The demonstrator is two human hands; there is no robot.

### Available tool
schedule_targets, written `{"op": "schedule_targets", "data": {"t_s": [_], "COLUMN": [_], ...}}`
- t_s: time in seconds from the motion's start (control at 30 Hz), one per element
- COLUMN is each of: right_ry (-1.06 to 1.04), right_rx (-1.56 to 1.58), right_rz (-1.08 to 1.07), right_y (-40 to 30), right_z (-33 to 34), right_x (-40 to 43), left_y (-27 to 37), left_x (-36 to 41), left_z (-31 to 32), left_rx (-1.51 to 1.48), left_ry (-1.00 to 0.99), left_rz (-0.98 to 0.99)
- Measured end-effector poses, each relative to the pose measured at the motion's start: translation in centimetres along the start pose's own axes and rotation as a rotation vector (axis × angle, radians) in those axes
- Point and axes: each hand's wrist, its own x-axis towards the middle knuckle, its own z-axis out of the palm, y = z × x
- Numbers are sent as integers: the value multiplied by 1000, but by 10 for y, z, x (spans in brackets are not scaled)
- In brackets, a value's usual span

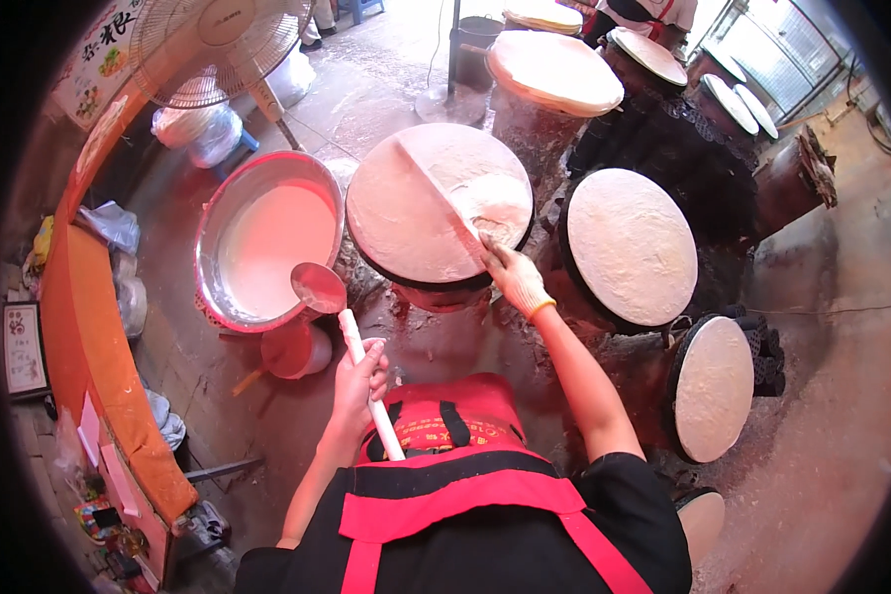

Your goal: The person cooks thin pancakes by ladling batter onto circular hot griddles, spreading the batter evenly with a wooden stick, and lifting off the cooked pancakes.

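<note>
My left hand [362,379] grips the white handle [355,345] of a ladle. The ladle's metal bowl [318,288] hangs over the near rim of a large basin [202,252] holding pale batter [278,241]. My right hand [516,278], in a light knit glove, holds the near end of a long, thin, straight spreader [439,185]. The spreader lies across a round griddle [445,284] coated with batter [401,211]. A thicker, wetter pool of batter [494,200] lies to its right, close to my fingers.
More batter-covered griddles stand to the right [631,245] and lower right [715,390]. Stacked flat pancakes [557,70] rest beyond, near another person [650,15]. A fan [223,44] stands at upper left. A small pot [297,349] sits below the basin; perforated coal briquettes [766,356] lie at right.
</note>
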Motion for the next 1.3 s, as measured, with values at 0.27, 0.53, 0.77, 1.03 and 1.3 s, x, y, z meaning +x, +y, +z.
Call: {"op": "schedule_targets", "data": {"t_s": [0.27,0.53,0.77,1.03,1.3], "right_ry": [356,537,294,18,359], "right_rx": [463,546,508,728,588], "right_rz": [97,113,96,284,154], "right_y": [8,3,2,13,40], "right_z": [65,46,33,27,55], "right_x": [-56,-76,-52,-104,-141], "left_y": [22,27,15,15,23], "left_x": [16,34,42,70,162], "left_z": [-2,-3,-7,7,60], "left_rx": [26,26,87,196,446], "left_ry": [-107,-199,-276,-223,-136], "left_rz": [25,-57,-187,-121,72]}}
